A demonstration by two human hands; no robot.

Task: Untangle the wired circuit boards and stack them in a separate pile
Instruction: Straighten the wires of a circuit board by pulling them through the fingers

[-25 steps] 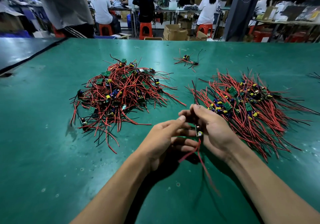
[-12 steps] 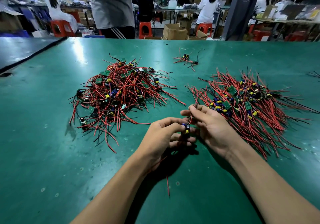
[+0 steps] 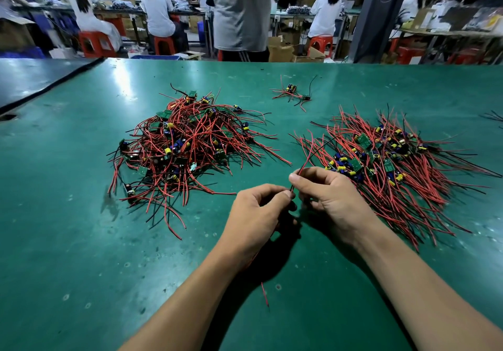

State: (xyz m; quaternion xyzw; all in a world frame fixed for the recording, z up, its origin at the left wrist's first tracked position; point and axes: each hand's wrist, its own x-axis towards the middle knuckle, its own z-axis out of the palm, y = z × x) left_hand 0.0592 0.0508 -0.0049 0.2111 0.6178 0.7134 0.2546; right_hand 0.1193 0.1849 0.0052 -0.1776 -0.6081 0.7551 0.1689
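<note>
An electronics assembly workshop: beyond the green table (image 3: 81,242), capped workers (image 3: 158,10) sit on red stools (image 3: 163,44) at benches, cardboard boxes (image 3: 280,51) beside them.

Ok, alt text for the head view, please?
The left hand and right hand pinch red and black wires over a green table. A tangled pile of wired boards lies left, a tidier pile right, a small cluster farther back.

tangled board heap (image 3: 187,146) left, combed pile (image 3: 381,168) right
</note>
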